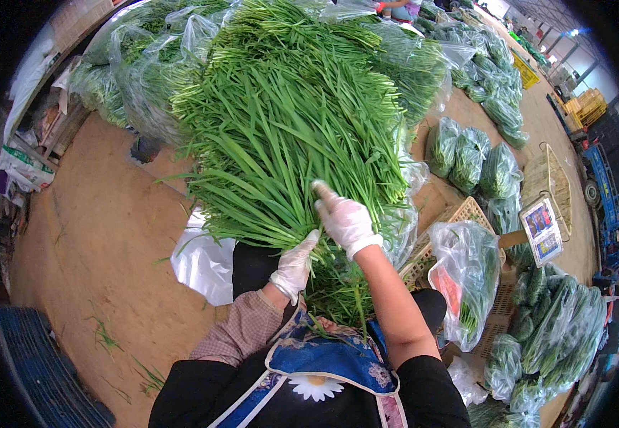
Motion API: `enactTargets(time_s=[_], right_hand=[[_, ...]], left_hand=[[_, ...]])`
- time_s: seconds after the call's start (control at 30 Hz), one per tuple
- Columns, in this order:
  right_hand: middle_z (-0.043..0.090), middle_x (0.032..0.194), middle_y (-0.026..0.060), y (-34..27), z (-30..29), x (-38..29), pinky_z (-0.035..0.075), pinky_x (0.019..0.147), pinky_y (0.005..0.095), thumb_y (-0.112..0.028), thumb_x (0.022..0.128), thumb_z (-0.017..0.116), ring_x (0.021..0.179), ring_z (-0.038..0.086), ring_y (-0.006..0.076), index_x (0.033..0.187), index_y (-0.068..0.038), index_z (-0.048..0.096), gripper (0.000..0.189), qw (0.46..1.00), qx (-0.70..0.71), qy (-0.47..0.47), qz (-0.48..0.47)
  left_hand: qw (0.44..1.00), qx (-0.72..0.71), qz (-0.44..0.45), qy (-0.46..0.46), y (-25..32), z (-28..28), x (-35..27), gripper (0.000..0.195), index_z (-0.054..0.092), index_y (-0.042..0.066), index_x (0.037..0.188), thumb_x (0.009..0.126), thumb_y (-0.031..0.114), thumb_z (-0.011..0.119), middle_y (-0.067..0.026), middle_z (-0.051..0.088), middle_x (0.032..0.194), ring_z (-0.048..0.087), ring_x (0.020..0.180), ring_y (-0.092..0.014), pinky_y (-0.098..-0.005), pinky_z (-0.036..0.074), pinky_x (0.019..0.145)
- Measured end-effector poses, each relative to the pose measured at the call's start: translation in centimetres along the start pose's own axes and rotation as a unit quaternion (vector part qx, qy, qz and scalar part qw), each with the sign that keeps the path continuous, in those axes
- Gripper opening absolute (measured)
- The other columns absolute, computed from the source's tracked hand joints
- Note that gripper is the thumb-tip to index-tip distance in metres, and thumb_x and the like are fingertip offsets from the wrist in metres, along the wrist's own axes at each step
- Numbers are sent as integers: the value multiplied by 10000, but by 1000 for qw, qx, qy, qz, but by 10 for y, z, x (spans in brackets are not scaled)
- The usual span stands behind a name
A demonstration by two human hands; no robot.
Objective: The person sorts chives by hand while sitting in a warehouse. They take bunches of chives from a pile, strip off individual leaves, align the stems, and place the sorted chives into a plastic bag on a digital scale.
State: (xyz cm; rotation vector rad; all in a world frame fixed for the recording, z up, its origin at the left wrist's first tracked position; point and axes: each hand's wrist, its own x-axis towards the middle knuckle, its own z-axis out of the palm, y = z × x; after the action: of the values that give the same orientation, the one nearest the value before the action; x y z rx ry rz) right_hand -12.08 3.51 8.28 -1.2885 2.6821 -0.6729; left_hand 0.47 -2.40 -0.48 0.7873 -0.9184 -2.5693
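A large heap of green chives with long flat leaves (pixel 288 101) lies in front of me. Gloved in thin white, my left hand (pixel 294 267) grips a bunch of chives (pixel 250 208) by its pale stem ends, the leaves fanning up and left over the heap. My right hand (pixel 345 220), in a matching glove, is just right of that bunch with its index finger stretched over the leaves. Its fingertips are blurred, and whether they pinch any stalk is unclear. Loose trimmings (pixel 336 297) lie on my lap, against a blue patterned apron (pixel 330 350).
Bagged greens (pixel 149 80) flank the heap; more bags (pixel 464 152) stand at right. Beside my right knee are a plastic crate (pixel 470 211), a clear bag of chives (pixel 467 283) and a scale display (pixel 542 230). Blue slatted panels (pixel 47 369) lie lower left. Another person (pixel 397 8) is at the top.
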Motion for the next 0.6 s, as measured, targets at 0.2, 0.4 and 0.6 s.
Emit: enactTargets(time_s=[0.2, 0.4, 0.6], right_hand=[[640, 735, 181, 27, 0, -11, 491, 656, 401, -289, 883, 557, 657, 627, 320, 1332, -199, 462, 467, 986, 64, 41, 146], [669, 888, 140, -5, 2, 10, 506, 680, 342, -183, 896, 564, 709, 649, 271, 1121, -133, 634, 241, 971, 193, 139, -16], [641, 726, 70, 4, -18, 57, 473, 586, 252, -202, 903, 547, 534, 542, 95, 1048, -70, 649, 221, 885, 430, 82, 159]], left_hand=[[993, -113, -2, -27, 4, -6, 4, 315, 578, 21, 1179, 882, 114, 627, -57, 617, 1125, 603, 972, -156, -288, 496, 848], [992, -119, -44, -3, 6, -10, 1, 308, 577, 30, 1172, 878, 104, 629, -69, 625, 1092, 616, 941, -177, -325, 518, 816], [982, -173, -56, -46, 18, -16, -1, 297, 541, 7, 1187, 914, 121, 571, -131, 606, 1108, 616, 973, -260, -368, 527, 863]])
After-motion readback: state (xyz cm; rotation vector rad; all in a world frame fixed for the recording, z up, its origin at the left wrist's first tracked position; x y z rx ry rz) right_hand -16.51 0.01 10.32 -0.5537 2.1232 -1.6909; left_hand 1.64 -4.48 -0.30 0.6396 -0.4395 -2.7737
